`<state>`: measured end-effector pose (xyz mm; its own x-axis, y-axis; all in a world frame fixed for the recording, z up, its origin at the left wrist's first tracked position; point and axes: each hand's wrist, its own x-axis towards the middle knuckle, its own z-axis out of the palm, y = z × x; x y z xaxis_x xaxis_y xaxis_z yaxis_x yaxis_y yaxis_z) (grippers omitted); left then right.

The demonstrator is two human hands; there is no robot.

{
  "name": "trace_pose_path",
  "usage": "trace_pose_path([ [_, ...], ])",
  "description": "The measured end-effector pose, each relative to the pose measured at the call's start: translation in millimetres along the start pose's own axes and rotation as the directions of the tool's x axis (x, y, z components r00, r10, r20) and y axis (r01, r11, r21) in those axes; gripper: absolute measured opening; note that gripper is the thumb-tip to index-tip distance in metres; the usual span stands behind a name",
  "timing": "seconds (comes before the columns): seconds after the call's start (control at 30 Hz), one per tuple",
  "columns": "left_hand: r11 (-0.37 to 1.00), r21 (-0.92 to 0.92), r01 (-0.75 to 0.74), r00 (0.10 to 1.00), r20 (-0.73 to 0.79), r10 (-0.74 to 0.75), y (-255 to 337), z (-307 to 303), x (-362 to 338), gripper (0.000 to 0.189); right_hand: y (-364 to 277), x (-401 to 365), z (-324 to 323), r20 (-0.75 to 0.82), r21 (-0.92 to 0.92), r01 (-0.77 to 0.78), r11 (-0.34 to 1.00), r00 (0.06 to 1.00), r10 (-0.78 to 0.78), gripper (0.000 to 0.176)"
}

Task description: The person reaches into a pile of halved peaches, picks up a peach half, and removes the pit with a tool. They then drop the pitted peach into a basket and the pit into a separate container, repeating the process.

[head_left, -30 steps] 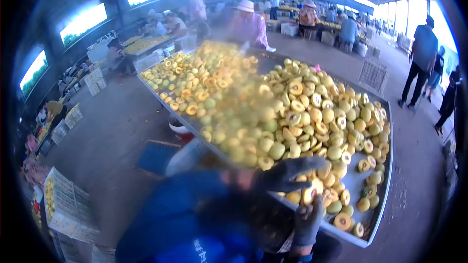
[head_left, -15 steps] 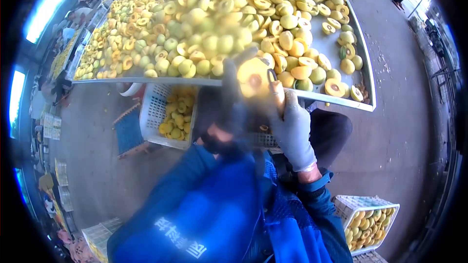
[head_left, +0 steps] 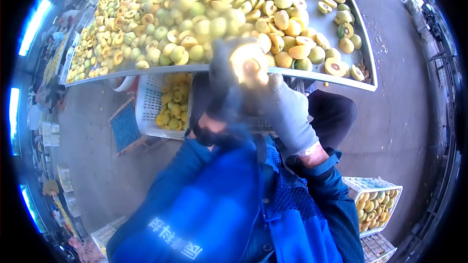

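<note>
My left hand point(head_left: 222, 75), in a dark glove, is closed around a halved yellow peach point(head_left: 243, 58). The cut face and central stone point up, washed out by glare. Close against the peach's right side is my right hand point(head_left: 291, 114), in a pale grey glove with its fingers curled. The pitting tool in its grip is hidden by fingers and blur now; its wooden handle and curved metal loop show in the earlier frame. Both hands are in front of the near rim of a metal-edged table point(head_left: 326, 77) heaped with whole and halved peaches point(head_left: 287, 24).
Below the table at left stands a white crate point(head_left: 148, 102) with peach pieces, beside a blue woven stool point(head_left: 129, 124). Another crate of peaches point(head_left: 375, 209) rests on a stack at lower right. A dark-trousered leg point(head_left: 334, 117) extends under the table's right side.
My right hand has turned in towards the peach, and the tool's loop has dropped out of sight. The peach sits slightly higher in view. The camera view has shifted a little.
</note>
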<state>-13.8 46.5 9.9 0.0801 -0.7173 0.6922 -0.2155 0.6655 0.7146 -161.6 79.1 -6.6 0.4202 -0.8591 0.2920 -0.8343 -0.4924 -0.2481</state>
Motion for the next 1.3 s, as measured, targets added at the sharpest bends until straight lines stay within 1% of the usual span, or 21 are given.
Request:
trace_pose_path([
  [0.03,1.0,-0.005,0.011,1.0,0.004,-0.011,-1,-1,-1,0.038,-1,1,0,0.05,-0.034,-0.015,0.999,0.999,0.017,0.019],
  [0.1,0.999,-0.016,0.041,0.999,0.023,-0.04,-1,-2,-2,0.037,-3,6,-18,0.1,0.178,0.015,0.984,0.994,-0.034,0.021],
  [0.2,0.997,-0.032,0.073,0.992,0.11,-0.069,-3,-5,6,0.036,3,17,8,-0.014,0.363,0.171,0.916,0.984,-0.178,0.023],
  [0.23,0.996,-0.035,0.079,0.986,0.153,-0.072,-5,-7,11,0.036,4,14,2,0.118,0.134,0.186,0.973,0.972,-0.202,0.022],
  [0.27,0.996,-0.029,0.081,0.976,0.204,-0.073,-7,-8,17,0.036,4,12,-8,0.248,-0.094,0.252,0.963,0.943,-0.222,0.021],
  [0.33,0.996,-0.018,0.085,0.956,0.283,-0.077,-12,-8,29,0.035,15,13,8,-0.09,0.251,0.304,0.919,0.953,-0.291,0.018],
  [0.37,0.996,-0.008,0.083,0.948,0.308,-0.077,-15,-6,35,0.035,16,11,11,-0.017,0.503,0.171,0.847,0.982,-0.188,0.018],
  [0.43,0.994,-0.018,0.105,0.952,0.29,-0.095,-18,-3,36,0.035,12,12,7,0.13,0.875,-0.127,0.466,0.991,0.027,0.02],
  [0.5,0.991,-0.039,0.125,0.975,0.192,-0.116,-10,0,11,0.034,-10,11,-7,0.362,0.922,-0.385,0.048,0.899,0.245,0.015],
  [0.57,0.99,-0.044,0.133,0.984,0.126,-0.127,-1,-1,-7,0.034,-10,5,-1,0.275,0.881,-0.335,0.334,0.937,0.215,0.02],
  [0.63,0.99,-0.046,0.135,0.981,0.146,-0.127,-7,-1,-1,0.034,0,0,5,0.199,0.611,-0.222,0.76,0.972,0.123,0.024],
  [0.77,0.988,-0.084,0.128,0.954,0.282,-0.099,-12,-3,16,0.033,4,-5,3,0.058,0.753,-0.119,0.647,0.992,0.115,0.019],
  [0.83,0.987,-0.098,0.129,0.895,0.44,-0.073,-7,-11,28,0.033,6,-4,-20,0.269,0.717,-0.268,0.644,0.958,0.1,0.023],
  [0.9,0.987,-0.099,0.125,0.836,0.546,-0.051,-6,-16,37,0.033,10,1,-28,0.366,0.344,-0.254,0.904,0.923,0.12,0.028],
  [0.93,0.988,-0.097,0.119,0.826,0.563,-0.044,-5,-16,39,0.033,5,5,-38,0.471,0.333,-0.35,0.876,0.866,0.167,0.026],
  [0.97,0.986,-0.099,0.133,0.827,0.56,-0.055,-6,-15,38,0.033,3,4,-38,0.479,0.548,-0.413,0.727,0.868,0.132,0.023],
  [1.03,0.977,-0.121,0.177,0.88,0.465,-0.102,-8,-10,29,0.035,-6,-8,-36,0.468,0.838,-0.463,0.29,0.882,0.059,0.017],
  [1.1,0.968,-0.139,0.21,0.927,0.344,-0.151,-9,-6,15,0.037,-9,-10,-34,0.475,0.88,-0.475,0.005,0.88,0.009,0.016],
  [1.17,0.967,-0.14,0.212,0.938,0.307,-0.162,-9,-6,7,0.039,-7,-10,-32,0.526,0.85,-0.526,-0.04,0.85,-0.008,0.017],
  [1.23,0.971,-0.13,0.199,0.93,0.338,-0.145,-11,-6,7,0.041,-1,-12,1,0.319,0.926,-0.338,0.17,0.939,0.127,0.017],
  [1.3,0.975,-0.121,0.184,0.906,0.406,-0.121,-11,-9,14,0.042,6,-8,11,0.234,0.919,-0.25,0.303,0.968,0.091,0.017],
])
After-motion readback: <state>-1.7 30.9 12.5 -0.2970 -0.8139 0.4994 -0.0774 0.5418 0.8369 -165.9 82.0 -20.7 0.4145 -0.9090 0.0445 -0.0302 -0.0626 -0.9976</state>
